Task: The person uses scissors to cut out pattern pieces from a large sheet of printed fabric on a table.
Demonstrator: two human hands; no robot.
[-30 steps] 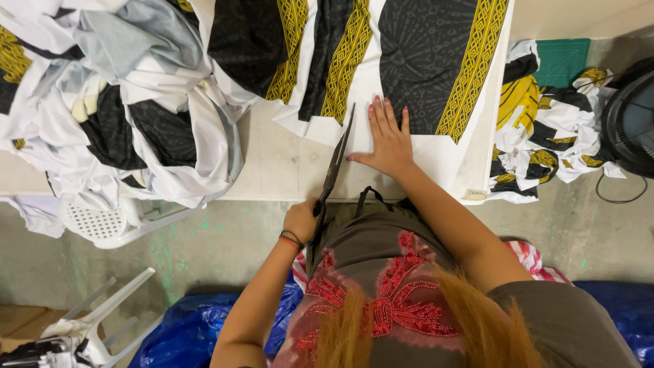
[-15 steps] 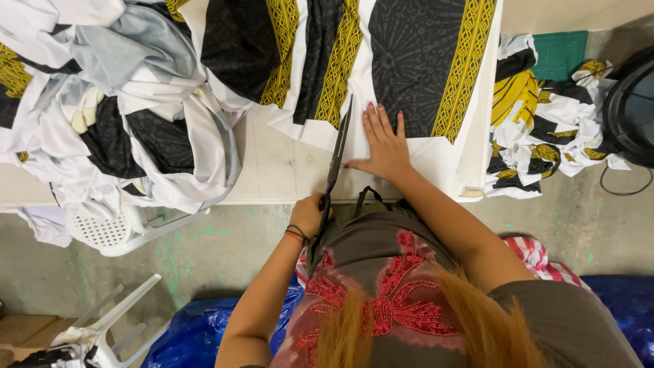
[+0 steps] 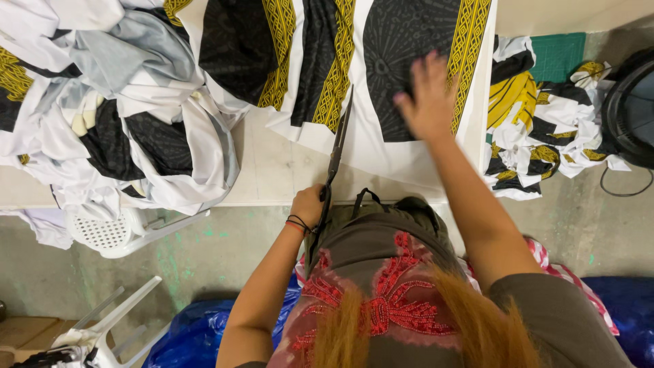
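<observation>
Two hands are in view: the left hand (image 3: 308, 205) and the right hand (image 3: 428, 97). One pair of scissors (image 3: 335, 158) is present. One table (image 3: 279, 174) carries one flat printed cloth (image 3: 381, 146) and one heap of crumpled cloth (image 3: 102, 116). A second heap of cut pieces (image 3: 545, 126) lies on the floor. Two white plastic chairs (image 3: 112, 235) (image 3: 102, 327) are visible. One black fan (image 3: 630, 109) stands at the right edge.
</observation>
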